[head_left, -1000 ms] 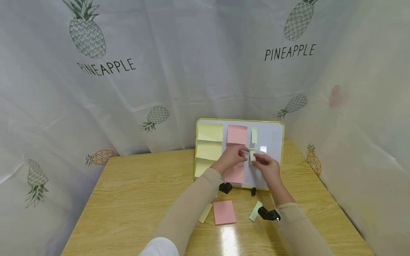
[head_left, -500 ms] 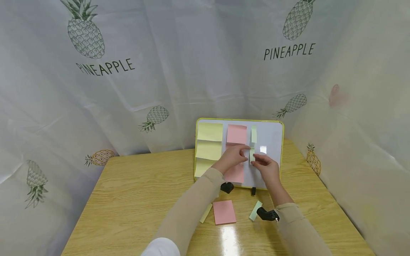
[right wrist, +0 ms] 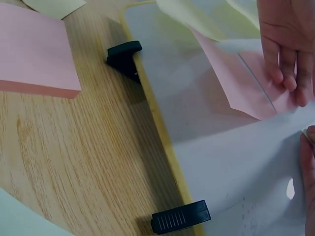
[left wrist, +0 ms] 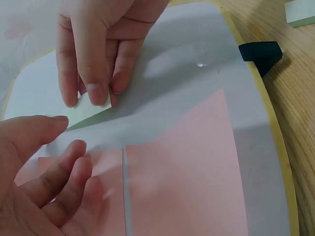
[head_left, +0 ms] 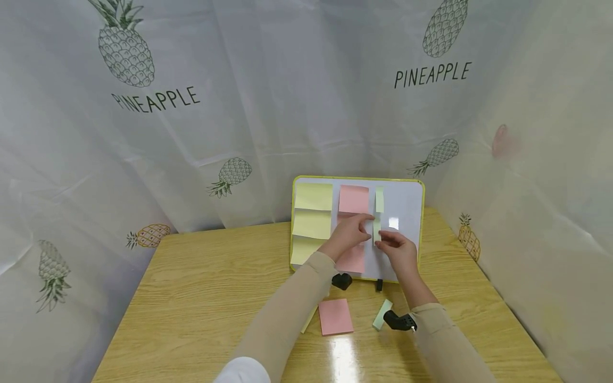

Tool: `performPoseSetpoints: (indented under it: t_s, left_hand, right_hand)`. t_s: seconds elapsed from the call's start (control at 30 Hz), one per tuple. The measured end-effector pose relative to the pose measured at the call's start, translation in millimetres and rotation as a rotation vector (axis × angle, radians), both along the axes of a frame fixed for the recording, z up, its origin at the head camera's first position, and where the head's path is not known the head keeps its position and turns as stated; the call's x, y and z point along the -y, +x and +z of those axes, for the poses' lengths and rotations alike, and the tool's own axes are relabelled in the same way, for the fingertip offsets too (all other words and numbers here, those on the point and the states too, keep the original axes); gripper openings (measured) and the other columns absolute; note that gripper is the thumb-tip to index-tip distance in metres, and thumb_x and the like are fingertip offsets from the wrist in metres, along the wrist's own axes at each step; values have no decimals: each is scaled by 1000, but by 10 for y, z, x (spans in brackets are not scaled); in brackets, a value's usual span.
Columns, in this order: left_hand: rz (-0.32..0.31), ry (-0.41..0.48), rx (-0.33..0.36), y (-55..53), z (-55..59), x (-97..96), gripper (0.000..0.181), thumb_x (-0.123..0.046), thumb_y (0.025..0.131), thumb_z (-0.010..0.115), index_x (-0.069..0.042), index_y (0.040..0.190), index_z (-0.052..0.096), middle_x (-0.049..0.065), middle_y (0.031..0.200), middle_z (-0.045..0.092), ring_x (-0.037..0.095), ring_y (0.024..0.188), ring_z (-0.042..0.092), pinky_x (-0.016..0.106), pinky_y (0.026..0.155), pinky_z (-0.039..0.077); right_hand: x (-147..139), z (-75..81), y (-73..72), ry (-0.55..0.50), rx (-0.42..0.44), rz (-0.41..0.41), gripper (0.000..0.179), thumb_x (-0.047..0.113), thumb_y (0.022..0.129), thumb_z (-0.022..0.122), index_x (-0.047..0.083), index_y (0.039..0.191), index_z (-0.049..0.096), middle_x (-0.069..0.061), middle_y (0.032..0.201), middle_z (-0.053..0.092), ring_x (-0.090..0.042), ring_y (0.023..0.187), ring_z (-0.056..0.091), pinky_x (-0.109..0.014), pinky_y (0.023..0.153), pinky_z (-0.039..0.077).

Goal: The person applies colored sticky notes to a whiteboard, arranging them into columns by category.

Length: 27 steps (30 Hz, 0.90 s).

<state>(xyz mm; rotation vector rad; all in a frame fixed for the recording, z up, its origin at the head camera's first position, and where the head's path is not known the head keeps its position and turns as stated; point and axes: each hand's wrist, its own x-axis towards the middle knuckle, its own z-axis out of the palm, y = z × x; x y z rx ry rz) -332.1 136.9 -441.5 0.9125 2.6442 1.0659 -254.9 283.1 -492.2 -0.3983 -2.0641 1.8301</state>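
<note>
A whiteboard [head_left: 404,207] with a yellow rim leans near the back curtain. My right hand [head_left: 401,252] pinches the lower part of a narrow green sticky note [head_left: 377,227] against the board's middle. At that note's upper end, my left hand [head_left: 348,234] reaches in with an extended finger; in the left wrist view the fingertip meets the green note [left wrist: 93,110]. Another green sticky note [head_left: 379,199] is stuck directly above. Left of these runs a column of pink sticky notes [head_left: 354,199], partly covered by my left hand, then a column of yellow sticky notes [head_left: 312,223].
On the wooden table [head_left: 206,276] before the board lie a pink sticky-note pad [head_left: 336,317] and a narrow green pad [head_left: 382,315]. A yellow pad [head_left: 309,320] is mostly behind my left sleeve. Black feet [right wrist: 180,217] grip the board's lower edge.
My left fingertip has edged slightly up and right along the green note's top end. The right hand keeps its pinch in nearly the same spot.
</note>
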Motion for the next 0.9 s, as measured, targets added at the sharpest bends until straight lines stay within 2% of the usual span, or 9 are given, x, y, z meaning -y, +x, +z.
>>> performPoseSetpoints:
  t_s: [0.2, 0.33, 0.53, 0.7, 0.9]
  left_hand:
    - [20, 59, 21, 10, -19, -24, 49, -14, 89, 73, -18, 135, 57, -4, 76, 58, 10, 64, 52, 22, 57, 43]
    - [48, 97, 33, 28, -54, -59, 49, -16, 89, 74, -17, 135, 57, -5, 76, 57, 9, 64, 52, 21, 57, 43]
    - [84, 123, 76, 89, -86, -99, 52, -19, 89, 74, -20, 137, 55, -5, 74, 58, 8, 63, 54, 23, 56, 43]
    - [88, 115, 90, 107, -87, -119, 54, -22, 89, 74, -22, 138, 53, -5, 74, 57, 9, 62, 54, 24, 56, 43]
    - [88, 111, 102, 126, -81, -138, 56, -23, 89, 74, -25, 141, 51, -4, 75, 57, 10, 63, 53, 25, 56, 43]
  right_hand:
    - [-4, -11, -8, 156, -3, 1, 29, 6, 83, 78, -3, 110, 70, -16, 104, 69, 0, 78, 60, -15, 67, 48]
    - [-29, -53, 51, 231, -12, 20, 25, 6, 85, 77, -2, 107, 71, -17, 104, 69, -1, 80, 60, -15, 67, 48]
    - [-100, -107, 263, 305, 5, 52, 23, 9, 87, 74, -1, 107, 71, -15, 101, 69, -5, 81, 61, -18, 67, 50]
    - [-161, -129, 460, 336, 26, 84, 22, 9, 88, 74, 0, 107, 71, -15, 100, 68, -6, 79, 61, -20, 66, 50]
    - [-220, -184, 623, 371, 55, 103, 21, 10, 88, 74, 0, 106, 72, -15, 97, 68, -6, 76, 62, -22, 64, 51]
